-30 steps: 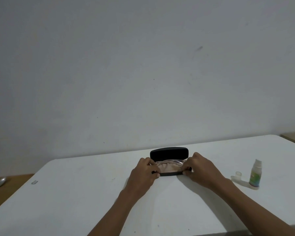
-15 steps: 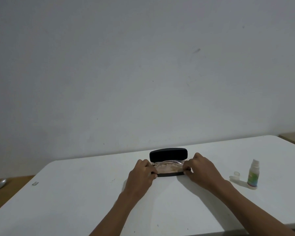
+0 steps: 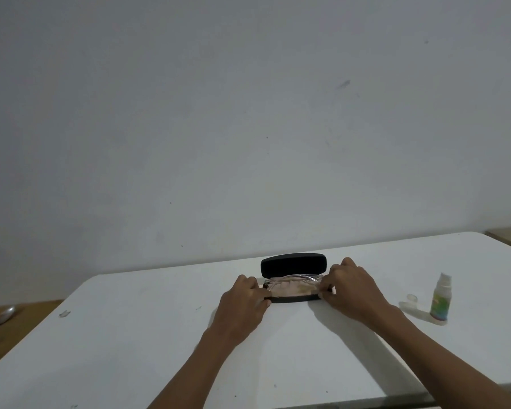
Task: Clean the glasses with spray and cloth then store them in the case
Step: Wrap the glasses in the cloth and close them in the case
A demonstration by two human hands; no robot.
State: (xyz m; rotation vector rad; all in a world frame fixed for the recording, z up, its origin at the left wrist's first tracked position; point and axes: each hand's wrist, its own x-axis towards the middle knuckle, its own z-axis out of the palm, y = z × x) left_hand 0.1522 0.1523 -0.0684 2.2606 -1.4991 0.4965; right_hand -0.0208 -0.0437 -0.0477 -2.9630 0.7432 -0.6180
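Almost no change over the last second: both hands sit at the ends of the open case [image 3: 292,296], same as before, only the view has shifted a bit. Our left hand [image 3: 245,302] has its grip curled on the left end of the base; our right hand [image 3: 351,290] has its grip pinching the right end. The lid stands upright behind. The glasses [image 3: 292,286] lie inside the base with what looks like the pinkish cloth; we can't tell which sits on top. The spray bottle [image 3: 440,299] stands well to the right on the bench [image 3: 130,335], its cap [image 3: 411,298] off, just beside it. Our read: cleaning is done, the glasses are stowed, and closing the lid is what's left.
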